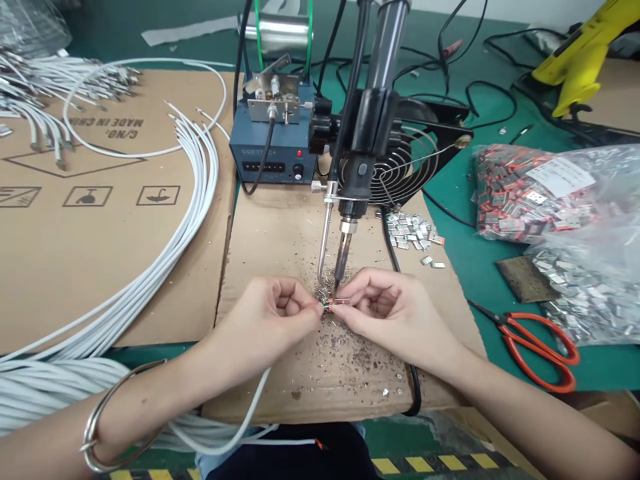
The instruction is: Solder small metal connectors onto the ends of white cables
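My right hand pinches a small metal USB connector with an orange insert between thumb and forefinger. Directly beside it, my left hand is closed in a pinch at the connector's left end. A white cable emerges below the left hand, its end mostly hidden by the fingers. Pointing down right above the connector is the tip of a soldering iron in a stand. The thin metal solder guide tube curves in next to the tip, over a patch of solder scraps.
Behind stand a blue solder feeder, a solder spool and a black fan. Loose connectors, bagged connectors and orange-handled scissors lie right. Bundled white cables rest on cardboard at left. A yellow tool sits back right.
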Available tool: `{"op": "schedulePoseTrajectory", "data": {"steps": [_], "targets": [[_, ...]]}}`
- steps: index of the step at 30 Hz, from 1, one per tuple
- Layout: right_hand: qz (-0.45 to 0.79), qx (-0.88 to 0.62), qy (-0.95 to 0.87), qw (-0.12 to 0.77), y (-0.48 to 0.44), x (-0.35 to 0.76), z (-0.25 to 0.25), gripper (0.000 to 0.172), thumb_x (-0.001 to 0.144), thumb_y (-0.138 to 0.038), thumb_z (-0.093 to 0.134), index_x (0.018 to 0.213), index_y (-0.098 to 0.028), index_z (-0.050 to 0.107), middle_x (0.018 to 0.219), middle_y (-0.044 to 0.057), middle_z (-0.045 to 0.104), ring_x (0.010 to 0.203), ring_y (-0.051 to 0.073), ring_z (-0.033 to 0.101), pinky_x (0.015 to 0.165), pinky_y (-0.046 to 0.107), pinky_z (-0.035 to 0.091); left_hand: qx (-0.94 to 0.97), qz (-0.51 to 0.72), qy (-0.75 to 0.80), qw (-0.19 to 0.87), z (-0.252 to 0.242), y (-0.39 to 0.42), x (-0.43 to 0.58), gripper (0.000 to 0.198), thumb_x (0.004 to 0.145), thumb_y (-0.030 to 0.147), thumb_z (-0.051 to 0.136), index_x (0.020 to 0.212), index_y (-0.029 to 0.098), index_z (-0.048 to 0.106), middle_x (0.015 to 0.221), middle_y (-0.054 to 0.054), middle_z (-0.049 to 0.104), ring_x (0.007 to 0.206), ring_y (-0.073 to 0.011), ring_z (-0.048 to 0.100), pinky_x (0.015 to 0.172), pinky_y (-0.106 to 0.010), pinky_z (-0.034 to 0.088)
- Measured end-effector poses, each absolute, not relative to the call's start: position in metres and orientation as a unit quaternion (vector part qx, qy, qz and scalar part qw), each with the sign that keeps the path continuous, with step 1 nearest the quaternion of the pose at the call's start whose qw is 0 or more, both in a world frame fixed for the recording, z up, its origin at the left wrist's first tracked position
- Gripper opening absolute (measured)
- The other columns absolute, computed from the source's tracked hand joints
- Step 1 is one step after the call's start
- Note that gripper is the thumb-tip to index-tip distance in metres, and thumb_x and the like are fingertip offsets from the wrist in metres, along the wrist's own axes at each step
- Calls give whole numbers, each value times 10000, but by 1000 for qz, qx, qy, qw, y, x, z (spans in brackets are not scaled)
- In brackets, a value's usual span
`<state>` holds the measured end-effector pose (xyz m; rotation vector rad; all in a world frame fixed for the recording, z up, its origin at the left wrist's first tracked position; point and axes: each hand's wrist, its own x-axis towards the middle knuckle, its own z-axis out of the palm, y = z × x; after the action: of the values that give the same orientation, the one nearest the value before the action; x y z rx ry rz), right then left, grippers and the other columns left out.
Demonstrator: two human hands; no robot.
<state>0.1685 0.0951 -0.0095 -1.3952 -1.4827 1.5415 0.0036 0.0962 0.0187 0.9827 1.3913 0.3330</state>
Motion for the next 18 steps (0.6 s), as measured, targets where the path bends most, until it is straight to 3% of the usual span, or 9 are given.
{"op": "schedulePoseTrajectory", "data": {"steps": [5,18], "targets": [[584,-519,-551,295,95,169,-11,98,681,-226,673,687,-162,599,570,-15,581,468,75,421,418,215,336,431,157,610,646,19,96,4,156,727,147,568,574,155,544,379,103,437,267,-28,346,273,-137,255],[642,-473,-530,288,99,177,-4,57,708,-196,670,730,-167,626,669,22,703,592,109,614,558,231,492,423,173,589,666,20,97,3,143,707,165,570,571,167,526,327,111,414,256,-34,322,268,-135,237]]}}
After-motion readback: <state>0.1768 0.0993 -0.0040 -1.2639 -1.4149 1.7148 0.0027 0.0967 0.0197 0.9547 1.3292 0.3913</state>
